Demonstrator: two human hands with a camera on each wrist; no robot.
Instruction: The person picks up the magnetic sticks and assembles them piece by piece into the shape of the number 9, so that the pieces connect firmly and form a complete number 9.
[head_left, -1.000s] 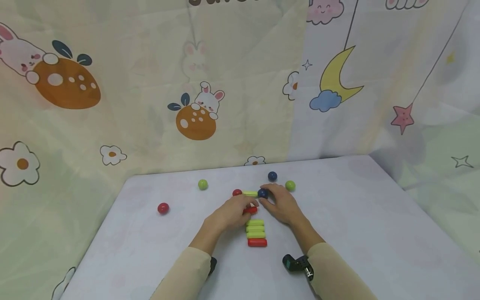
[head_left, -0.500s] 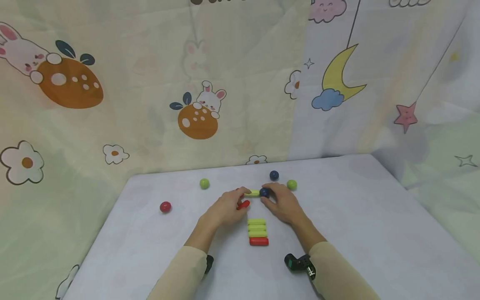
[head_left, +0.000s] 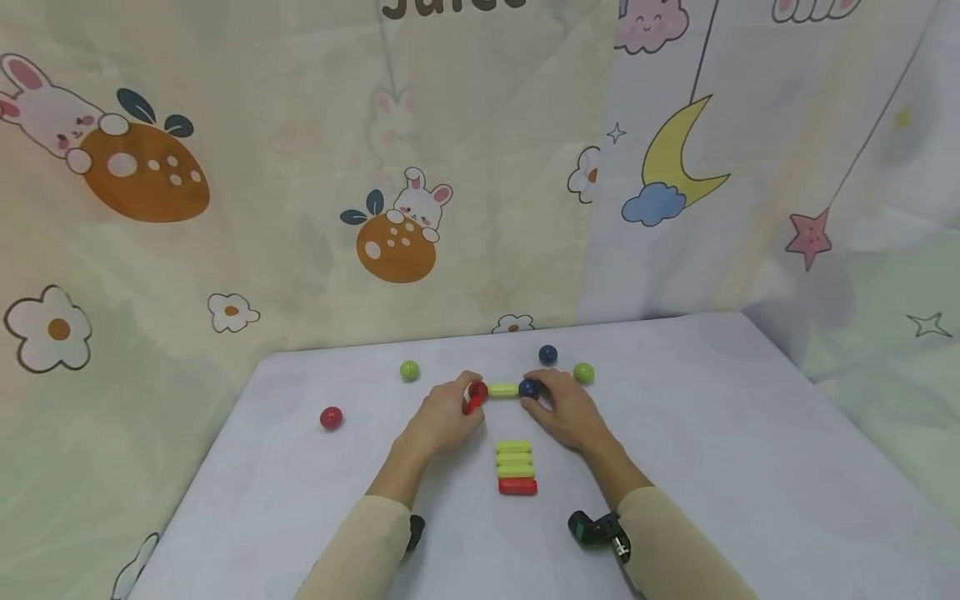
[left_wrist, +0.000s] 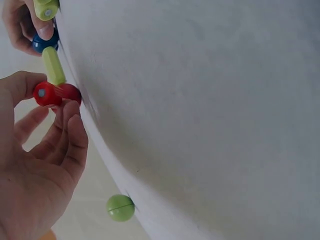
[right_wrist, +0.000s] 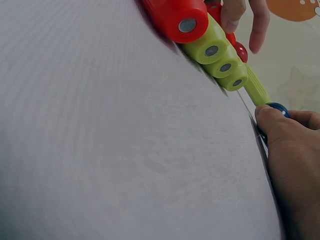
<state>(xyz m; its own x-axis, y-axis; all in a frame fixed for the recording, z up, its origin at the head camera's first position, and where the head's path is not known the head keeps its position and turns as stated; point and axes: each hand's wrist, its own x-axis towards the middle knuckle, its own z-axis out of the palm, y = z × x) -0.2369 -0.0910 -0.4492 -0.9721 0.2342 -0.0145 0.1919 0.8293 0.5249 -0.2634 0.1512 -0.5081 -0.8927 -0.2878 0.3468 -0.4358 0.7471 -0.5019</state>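
Observation:
In the head view my left hand [head_left: 444, 417] pinches a red magnetic rod [head_left: 473, 405] by the red ball [head_left: 478, 389]. The left wrist view shows the metal tip of that red rod [left_wrist: 42, 93] facing the camera, with the ball behind it; whether rod and ball are joined I cannot tell. A yellow-green rod [head_left: 503, 390] runs from the red ball to a dark blue ball [head_left: 528, 389]. My right hand [head_left: 567, 411] holds this blue ball between thumb and fingers. In the right wrist view the thumb partly covers the blue ball [right_wrist: 280, 108].
Nearer me, several yellow-green rods [head_left: 514, 458] lie side by side with one red rod [head_left: 517, 486]. Loose balls stand around: red [head_left: 331, 418], green [head_left: 409, 371], another green [head_left: 583, 373] and blue [head_left: 548, 355]. A printed cloth [head_left: 300, 183] hangs behind the white table [head_left: 675, 433].
My left hand has drawn left with the red rod, which has turned from lying crosswise to pointing up at the red ball. The right hand has stayed at the blue ball.

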